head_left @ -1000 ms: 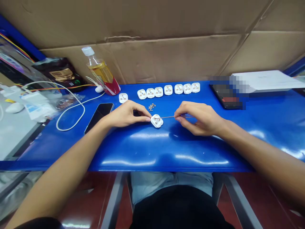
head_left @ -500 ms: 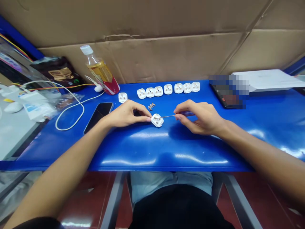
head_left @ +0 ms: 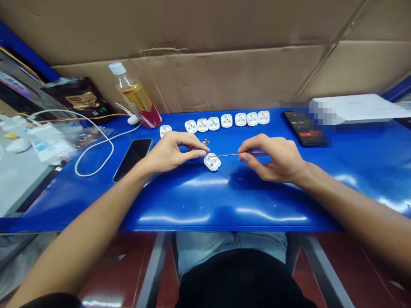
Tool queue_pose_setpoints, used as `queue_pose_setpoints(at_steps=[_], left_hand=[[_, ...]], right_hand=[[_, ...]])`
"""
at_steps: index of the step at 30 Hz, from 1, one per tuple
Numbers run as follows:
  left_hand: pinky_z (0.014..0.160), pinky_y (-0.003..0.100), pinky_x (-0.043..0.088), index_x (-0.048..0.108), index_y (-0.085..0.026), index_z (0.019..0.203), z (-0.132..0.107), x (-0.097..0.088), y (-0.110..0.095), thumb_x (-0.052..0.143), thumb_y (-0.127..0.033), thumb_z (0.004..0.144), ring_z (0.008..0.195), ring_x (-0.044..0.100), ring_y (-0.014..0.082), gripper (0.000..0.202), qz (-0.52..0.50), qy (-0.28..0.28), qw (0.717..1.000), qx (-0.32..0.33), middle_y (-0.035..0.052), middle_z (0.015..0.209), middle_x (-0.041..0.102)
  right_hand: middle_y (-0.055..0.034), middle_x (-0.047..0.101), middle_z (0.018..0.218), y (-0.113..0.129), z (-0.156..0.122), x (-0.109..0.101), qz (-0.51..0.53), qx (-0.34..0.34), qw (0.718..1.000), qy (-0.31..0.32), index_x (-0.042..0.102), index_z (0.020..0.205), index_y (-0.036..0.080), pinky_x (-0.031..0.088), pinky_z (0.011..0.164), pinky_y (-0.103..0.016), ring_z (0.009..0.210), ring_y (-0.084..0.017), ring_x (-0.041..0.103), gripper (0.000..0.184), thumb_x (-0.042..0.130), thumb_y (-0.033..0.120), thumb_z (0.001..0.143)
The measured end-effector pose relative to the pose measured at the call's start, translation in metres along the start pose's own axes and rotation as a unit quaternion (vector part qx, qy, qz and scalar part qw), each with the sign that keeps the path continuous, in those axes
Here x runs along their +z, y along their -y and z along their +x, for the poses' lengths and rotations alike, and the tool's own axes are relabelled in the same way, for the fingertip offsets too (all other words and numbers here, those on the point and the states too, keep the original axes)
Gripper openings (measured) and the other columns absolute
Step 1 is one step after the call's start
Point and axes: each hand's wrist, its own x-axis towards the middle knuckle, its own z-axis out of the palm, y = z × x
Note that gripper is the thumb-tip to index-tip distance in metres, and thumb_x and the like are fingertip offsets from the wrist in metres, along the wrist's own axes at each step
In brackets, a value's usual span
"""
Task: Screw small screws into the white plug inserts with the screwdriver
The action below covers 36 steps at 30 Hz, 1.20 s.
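A white plug part [head_left: 212, 162] lies on the blue table [head_left: 224, 201] in front of me, its metal contacts facing up. My left hand [head_left: 171, 152] reaches in from the left, its fingers drawn together, fingertips pressed on the part's upper left edge. My right hand [head_left: 276, 158] is closed around a thin screwdriver [head_left: 229, 155] with a blue handle, and the shaft's tip rests on the plug part. A small heap of brass screws [head_left: 206, 141] sits just behind my left fingertips.
Several more white plug parts [head_left: 226, 120] stand in a row at the back, one apart [head_left: 165, 129] to the left. A dark phone [head_left: 132, 156], a white cable [head_left: 96, 149] and a drink bottle [head_left: 136, 97] lie left. Another phone [head_left: 303, 127] and a white box [head_left: 359, 107] sit right. Cardboard [head_left: 224, 77] walls the back.
My left fingertips have shifted slightly up, from the part's left side to its upper left edge. My right hand has drawn a little to the right along the screwdriver.
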Motion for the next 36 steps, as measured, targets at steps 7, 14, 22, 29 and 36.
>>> queue_pose_setpoints(at_steps=[7,14,22,29,36], left_hand=[[0.080,0.029,0.059,0.086,-0.018,0.102,0.000,0.006,-0.002,0.080,-0.040,0.093,0.088,0.077,0.0211,0.025,-0.019,0.018,0.999,0.023,0.0087,0.097,0.083],[0.081,0.028,0.058,0.084,-0.016,0.097,0.000,0.011,-0.004,0.077,-0.039,0.095,0.086,0.075,0.0190,0.024,-0.016,0.017,1.000,0.014,0.0076,0.095,0.082],[0.083,0.027,0.061,0.087,-0.021,0.108,0.001,0.011,-0.002,0.080,-0.036,0.093,0.091,0.079,0.0205,0.022,-0.032,0.012,0.999,0.001,0.0075,0.101,0.084],[0.081,0.027,0.062,0.087,-0.019,0.103,0.000,0.013,-0.003,0.083,-0.036,0.090,0.089,0.080,0.0211,0.022,-0.059,0.025,0.998,-0.021,0.0084,0.098,0.085],[0.077,0.026,0.057,0.085,-0.019,0.102,0.000,0.014,-0.003,0.085,-0.038,0.088,0.087,0.075,0.0185,0.023,-0.070,0.020,0.997,-0.026,0.0072,0.099,0.083]], right_hand=[[0.0001,0.081,0.088,0.003,0.001,-0.002,-0.060,-0.044,0.997,-0.018,0.068,0.106,0.023,0.056,0.063,-0.027,0.070,-0.017,0.076,0.007,0.063,0.023,0.100],[0.0016,0.081,0.087,0.005,0.003,-0.003,-0.058,-0.065,0.996,-0.029,0.067,0.106,0.024,0.057,0.065,-0.024,0.071,-0.015,0.077,0.009,0.064,0.019,0.099],[0.0026,0.081,0.086,0.006,0.004,-0.004,-0.067,-0.063,0.994,-0.050,0.067,0.104,0.023,0.058,0.064,-0.023,0.070,-0.014,0.076,0.007,0.064,0.018,0.099],[0.0020,0.082,0.086,0.005,0.003,-0.004,-0.066,-0.052,0.996,-0.036,0.068,0.106,0.025,0.059,0.064,-0.026,0.070,-0.016,0.077,0.009,0.063,0.022,0.100],[0.0019,0.082,0.086,0.005,0.004,-0.003,-0.076,-0.065,0.994,-0.039,0.067,0.105,0.025,0.058,0.064,-0.025,0.070,-0.015,0.077,0.009,0.065,0.020,0.099]])
